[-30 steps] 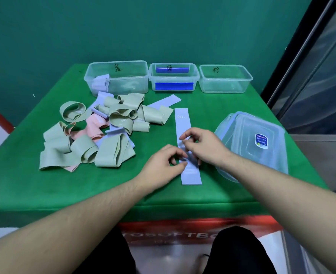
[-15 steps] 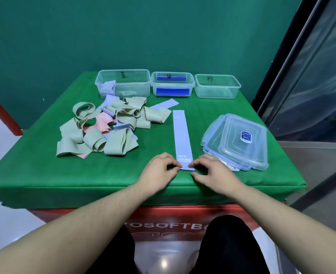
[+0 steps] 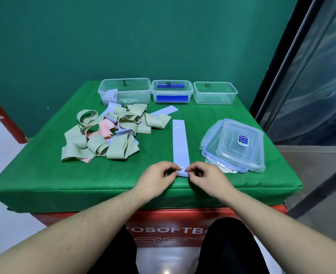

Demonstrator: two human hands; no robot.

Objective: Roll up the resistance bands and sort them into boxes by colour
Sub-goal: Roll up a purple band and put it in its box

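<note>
A pale blue resistance band (image 3: 180, 143) lies flat and straight on the green table (image 3: 44, 180), running away from me. My left hand (image 3: 157, 179) and my right hand (image 3: 207, 178) pinch its near end, which is curled up a little between the fingertips. A heap of green, pink and pale blue bands (image 3: 107, 133) lies at the left. Three clear boxes stand at the back: the left box (image 3: 124, 91) holds a rolled pale blue band, the middle box (image 3: 172, 91) has blue strips, the right box (image 3: 214, 92) looks empty.
A stack of clear box lids (image 3: 236, 147) sits right of the flat band, close to my right hand. The table's front edge runs just under my wrists. A red fire extinguisher (image 3: 3, 119) stands on the floor at the left.
Both hands slid back along the band from its middle to its near end and now pinch that end, starting a curl. The camera view pulled back.
</note>
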